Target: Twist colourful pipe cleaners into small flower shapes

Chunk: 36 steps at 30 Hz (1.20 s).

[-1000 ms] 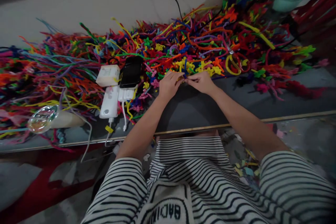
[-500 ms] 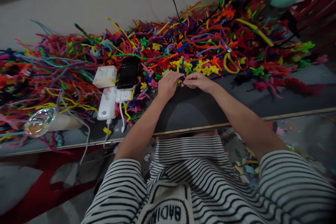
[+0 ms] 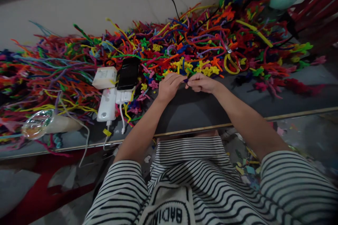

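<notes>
Both hands meet over the dark table (image 3: pixel 195 110), near its middle. My left hand (image 3: pixel 170 86) pinches one side of a small dark blue pipe cleaner piece (image 3: pixel 186 80). On the other side, my right hand (image 3: pixel 202 83) has thumb and finger closed on the same piece. Its exact shape is mostly hidden by the fingers. Just beyond my hands lie yellow pipe cleaner flowers (image 3: pixel 208 70). Scissors (image 3: pixel 232 64) with yellow and red handles rest to the right of my right hand.
A long heap of colourful pipe cleaners (image 3: pixel 79 59) runs along the wall. Left of my hands are a black phone (image 3: pixel 128 74), a white box (image 3: pixel 105 77) and a white power bank (image 3: pixel 106 105) with cables. A plastic cup (image 3: pixel 50 123) lies at the table's left front edge.
My right hand has shifted slightly right and turned, its fingers more curled. The left hand stays nearly in place. A dark strand that stuck out beyond the right hand no longer shows there.
</notes>
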### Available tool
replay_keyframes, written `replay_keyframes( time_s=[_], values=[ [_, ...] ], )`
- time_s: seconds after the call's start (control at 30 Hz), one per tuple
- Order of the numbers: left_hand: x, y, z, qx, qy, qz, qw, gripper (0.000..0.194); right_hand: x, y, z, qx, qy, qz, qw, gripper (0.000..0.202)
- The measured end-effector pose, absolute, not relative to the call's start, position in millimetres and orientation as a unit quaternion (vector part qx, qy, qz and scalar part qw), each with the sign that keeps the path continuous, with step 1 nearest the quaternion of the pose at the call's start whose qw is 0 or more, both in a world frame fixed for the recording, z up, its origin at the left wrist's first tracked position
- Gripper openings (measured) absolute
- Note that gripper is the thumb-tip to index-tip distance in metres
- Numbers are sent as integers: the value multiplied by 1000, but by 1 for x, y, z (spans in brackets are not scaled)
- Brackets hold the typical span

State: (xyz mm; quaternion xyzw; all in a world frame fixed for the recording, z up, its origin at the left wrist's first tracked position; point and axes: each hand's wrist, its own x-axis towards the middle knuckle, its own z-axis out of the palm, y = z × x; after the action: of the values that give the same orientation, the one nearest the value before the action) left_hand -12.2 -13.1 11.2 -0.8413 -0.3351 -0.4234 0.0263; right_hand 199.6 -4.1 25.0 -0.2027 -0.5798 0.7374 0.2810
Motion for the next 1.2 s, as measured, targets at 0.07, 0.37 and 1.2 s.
replay_keyframes(
  time_s=[0.07,0.37,1.2],
  values=[
    [-10,-13,11,-838,-332,-432,26,38,198,-4,25,-186,-578,741,288,36],
    [-12,-14,11,-838,-320,-441,40,42,193,-7,27,-163,-567,757,283,39],
    [-9,-17,13,-835,-337,-435,-8,40,197,-1,22,-216,-595,714,299,40]
  ],
)
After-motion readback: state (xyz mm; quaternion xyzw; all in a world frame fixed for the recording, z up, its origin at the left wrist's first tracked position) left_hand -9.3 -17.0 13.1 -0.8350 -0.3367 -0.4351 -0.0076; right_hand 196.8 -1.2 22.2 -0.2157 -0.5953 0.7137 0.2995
